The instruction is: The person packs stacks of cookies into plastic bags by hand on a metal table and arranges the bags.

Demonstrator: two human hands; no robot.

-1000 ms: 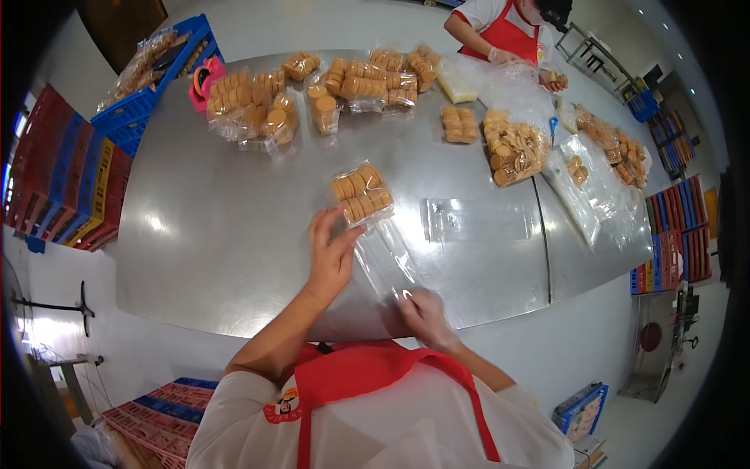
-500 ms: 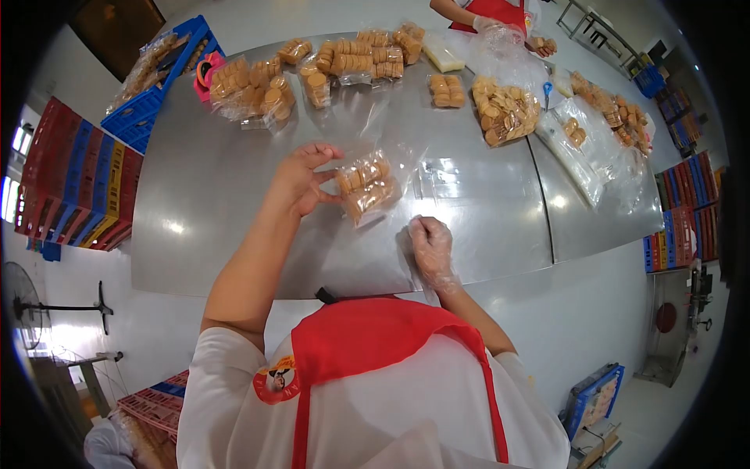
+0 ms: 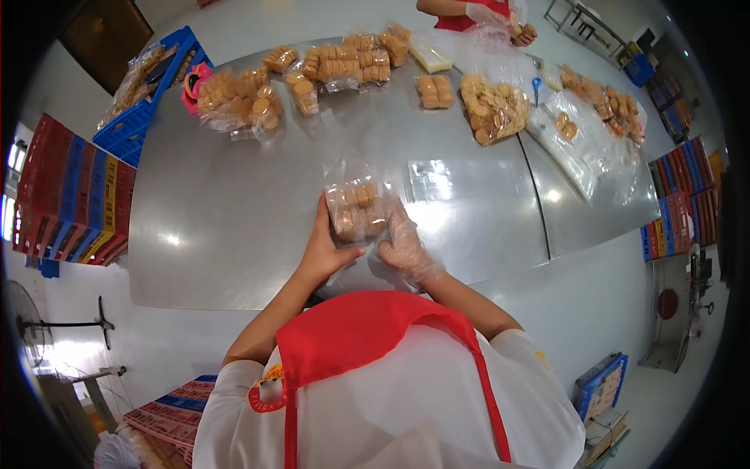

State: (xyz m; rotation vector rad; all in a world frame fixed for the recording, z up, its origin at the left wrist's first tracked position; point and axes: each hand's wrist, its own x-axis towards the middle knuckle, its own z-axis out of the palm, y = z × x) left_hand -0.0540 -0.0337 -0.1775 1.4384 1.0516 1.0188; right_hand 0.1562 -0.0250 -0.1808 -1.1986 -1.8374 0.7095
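A clear plastic bag of round biscuits (image 3: 358, 213) is held upright above the near part of the metal table, with its open-looking film end pointing away from me. My bare left hand (image 3: 322, 248) grips it along its left side, the thumb lying across the bottom. On the other side, my right hand (image 3: 406, 244) in a clear plastic glove holds the bag's right edge. To the right, a flat empty plastic bag (image 3: 441, 180) lies on the table.
Packed biscuit bags (image 3: 344, 64) line the table's far edge, with a pink tape dispenser (image 3: 194, 87) at left. A large biscuit bag (image 3: 494, 109), blue scissors (image 3: 537, 87) and plastic sheets (image 3: 562, 148) lie right. A co-worker's gloved hand (image 3: 480, 14) is opposite. Stacked crates (image 3: 74, 191) stand left.
The biscuit bag has come nearer to me and is now upright. My right hand has moved up to it, and my left hand has closed on its side.
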